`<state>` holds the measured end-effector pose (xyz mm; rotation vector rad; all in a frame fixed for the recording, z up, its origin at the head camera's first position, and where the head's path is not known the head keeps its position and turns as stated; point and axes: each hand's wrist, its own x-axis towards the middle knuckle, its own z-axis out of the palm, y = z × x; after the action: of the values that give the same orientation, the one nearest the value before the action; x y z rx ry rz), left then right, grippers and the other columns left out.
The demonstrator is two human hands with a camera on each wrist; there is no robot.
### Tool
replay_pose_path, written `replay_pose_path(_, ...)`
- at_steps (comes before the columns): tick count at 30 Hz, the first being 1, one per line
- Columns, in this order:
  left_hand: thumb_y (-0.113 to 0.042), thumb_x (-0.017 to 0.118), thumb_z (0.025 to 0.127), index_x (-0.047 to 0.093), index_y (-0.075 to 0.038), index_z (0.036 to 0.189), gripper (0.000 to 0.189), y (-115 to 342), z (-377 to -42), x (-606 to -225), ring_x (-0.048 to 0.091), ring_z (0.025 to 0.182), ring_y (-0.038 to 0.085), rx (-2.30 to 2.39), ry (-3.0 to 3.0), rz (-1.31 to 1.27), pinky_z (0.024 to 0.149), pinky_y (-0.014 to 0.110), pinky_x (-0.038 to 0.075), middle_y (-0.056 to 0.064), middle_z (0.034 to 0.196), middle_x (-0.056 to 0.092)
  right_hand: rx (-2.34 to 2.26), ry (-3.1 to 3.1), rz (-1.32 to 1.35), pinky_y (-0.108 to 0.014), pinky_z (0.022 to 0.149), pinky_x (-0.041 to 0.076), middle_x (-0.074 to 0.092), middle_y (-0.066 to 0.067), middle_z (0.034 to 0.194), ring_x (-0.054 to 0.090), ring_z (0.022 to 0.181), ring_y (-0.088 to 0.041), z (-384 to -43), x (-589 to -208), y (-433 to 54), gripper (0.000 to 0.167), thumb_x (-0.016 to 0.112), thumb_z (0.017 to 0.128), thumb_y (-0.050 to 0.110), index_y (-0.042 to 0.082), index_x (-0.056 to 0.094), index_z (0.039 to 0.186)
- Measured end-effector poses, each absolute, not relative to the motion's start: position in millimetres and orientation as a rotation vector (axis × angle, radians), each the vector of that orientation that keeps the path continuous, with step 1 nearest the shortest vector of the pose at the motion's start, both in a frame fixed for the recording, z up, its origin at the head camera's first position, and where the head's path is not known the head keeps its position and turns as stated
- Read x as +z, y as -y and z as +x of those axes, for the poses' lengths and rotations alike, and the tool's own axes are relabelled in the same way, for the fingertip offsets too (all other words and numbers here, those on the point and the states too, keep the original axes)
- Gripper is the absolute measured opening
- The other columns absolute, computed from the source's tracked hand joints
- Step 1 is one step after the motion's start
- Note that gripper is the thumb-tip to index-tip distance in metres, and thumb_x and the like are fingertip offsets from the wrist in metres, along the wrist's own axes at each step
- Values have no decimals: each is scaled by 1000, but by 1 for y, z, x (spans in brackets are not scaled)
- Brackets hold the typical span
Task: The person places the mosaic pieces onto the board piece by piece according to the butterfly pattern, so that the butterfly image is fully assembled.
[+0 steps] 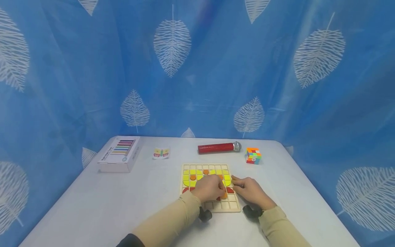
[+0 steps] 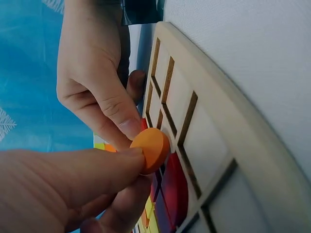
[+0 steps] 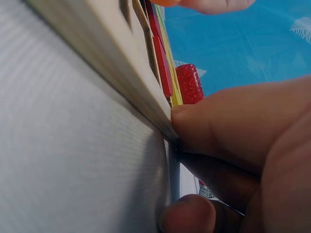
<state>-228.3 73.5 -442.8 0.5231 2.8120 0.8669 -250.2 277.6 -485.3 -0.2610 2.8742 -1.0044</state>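
Observation:
A wooden grid board (image 1: 230, 205) lies on the table, filled in its upper rows with yellow, orange and red flat pieces. My left hand (image 1: 210, 188) is over its lower middle, pinching an orange disc (image 2: 154, 149) between thumb and fingers. That disc is tilted on edge close over the board, beside a red piece (image 2: 175, 189). At the board's right side, my right hand (image 1: 251, 192) holds the edge, with the thumb (image 3: 199, 124) pressed against the rim and the fingers bent beneath it. Part of the pattern is hidden under my left hand.
Behind the board lies a red microphone (image 1: 217, 148), with a colourful puzzle cube (image 1: 253, 156) to its right. A small card with a butterfly picture (image 1: 161, 153) lies at the back left, near a white box (image 1: 118, 154). A blue leaf-print curtain (image 1: 203, 85) surrounds the table.

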Motion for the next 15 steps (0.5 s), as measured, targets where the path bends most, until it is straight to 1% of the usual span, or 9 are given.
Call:
replay_pose_path(7,-18,79,89,76,-19,72,17,-74,-229,-442,55,64,9,760,-2869,595,59,27,42,-11,62,61,-1016,-2879,-246,-58,114,39,59,-1,148,47,144,-36,-250,-484,-277,35,71,96,20,12,70,130)
replay_pose_path(15,-22,83,88,81,-21,83,5,-75,-227,-448,54,69,7,762,-2886,637,64,26,45,-16,69,64,-1019,-2882,-283,-57,114,39,60,-1,147,48,143,-35,-250,-486,-279,34,71,96,20,11,72,129)
